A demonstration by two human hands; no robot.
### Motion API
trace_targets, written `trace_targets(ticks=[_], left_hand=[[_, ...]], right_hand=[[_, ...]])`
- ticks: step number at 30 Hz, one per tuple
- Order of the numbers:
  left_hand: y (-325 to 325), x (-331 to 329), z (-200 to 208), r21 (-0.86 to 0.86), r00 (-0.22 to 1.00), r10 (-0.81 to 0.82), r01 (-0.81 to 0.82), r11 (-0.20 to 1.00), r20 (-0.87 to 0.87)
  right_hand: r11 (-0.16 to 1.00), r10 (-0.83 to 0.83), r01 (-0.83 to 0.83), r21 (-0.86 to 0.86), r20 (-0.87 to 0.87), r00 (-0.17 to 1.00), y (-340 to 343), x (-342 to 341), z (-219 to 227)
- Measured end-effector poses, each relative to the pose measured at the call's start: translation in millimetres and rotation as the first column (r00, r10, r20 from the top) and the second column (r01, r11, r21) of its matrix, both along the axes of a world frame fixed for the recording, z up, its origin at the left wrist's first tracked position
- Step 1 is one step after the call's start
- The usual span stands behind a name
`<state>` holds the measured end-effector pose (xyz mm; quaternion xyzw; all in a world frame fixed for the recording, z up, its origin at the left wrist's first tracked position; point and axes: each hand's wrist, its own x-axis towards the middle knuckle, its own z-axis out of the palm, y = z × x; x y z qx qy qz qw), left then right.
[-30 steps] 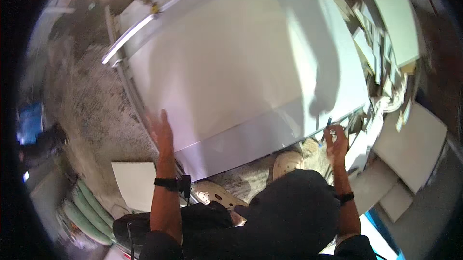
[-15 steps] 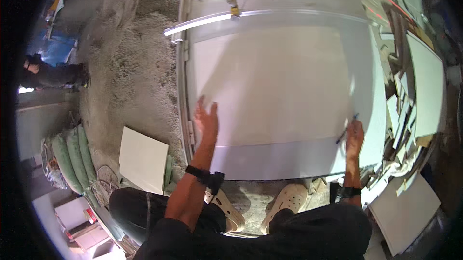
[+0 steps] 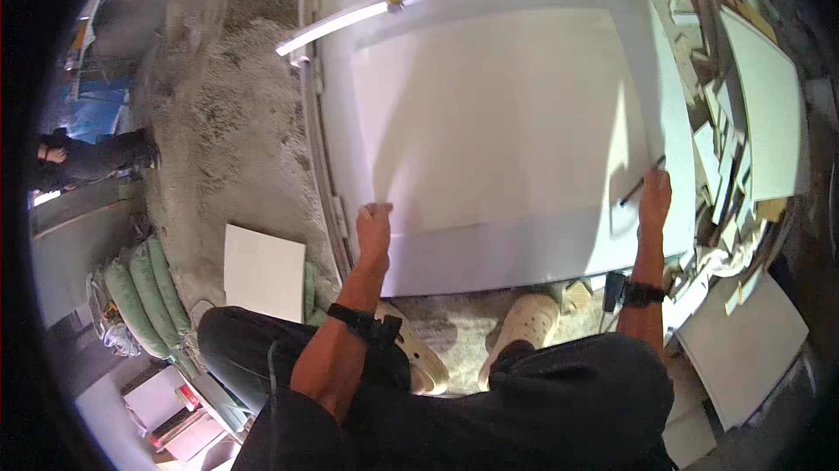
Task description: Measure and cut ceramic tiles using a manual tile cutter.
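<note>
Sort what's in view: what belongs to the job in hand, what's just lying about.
Apparently part of the job:
dark pen-like tool, held in the right hand
large pale panel, left hand near its left edge
bright rail across the panel's far part

Apparently just lying about:
white tile, left floor
green sacks
offcuts, right

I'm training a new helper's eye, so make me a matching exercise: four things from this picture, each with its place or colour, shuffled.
Things:
1. slim dark tool
2. left hand
3. clogs
4. sacks

Places and colours:
A. green
B. by the beige sheet's near left corner
C. cream
D. in the right hand

Pairs: 1-D, 2-B, 3-C, 4-A
</note>
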<state>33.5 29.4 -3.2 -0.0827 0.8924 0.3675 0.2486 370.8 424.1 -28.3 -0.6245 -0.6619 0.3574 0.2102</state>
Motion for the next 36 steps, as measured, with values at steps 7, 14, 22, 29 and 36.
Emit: trace_targets(ticks=[7, 14, 22, 29, 36], left_hand=[[-15, -9, -4, 0.19, 0.981, 0.158, -0.178, 0.966, 0.115], [-16, -12, -1, 0.375, 0.957, 0.193, -0.265, 0.888, 0.219], [-8, -6, 7, 0.366, 0.938, 0.212, -0.305, 0.879, 0.272], [-13, -7, 8, 0.374, 0.947, 0.18, -0.274, 0.886, 0.267], [-9, -6, 15, 0.375, 0.964, 0.164, -0.235, 0.897, 0.211]], right_hand=[[0.998, 0.005, -0.012, -0.069, -0.11, 0.994, -1, 0, 27], [0.997, 0.006, -0.009, -0.082, -0.031, 0.999, -8, 1, 34], [0.681, 0.633, -0.609, -0.406, -0.093, 0.769, -199, -51, 35], [0.714, 0.565, -0.563, -0.417, -0.133, 0.815, -231, -89, 15], [0.768, 0.485, -0.499, -0.401, -0.146, 0.862, -233, -108, 10]])
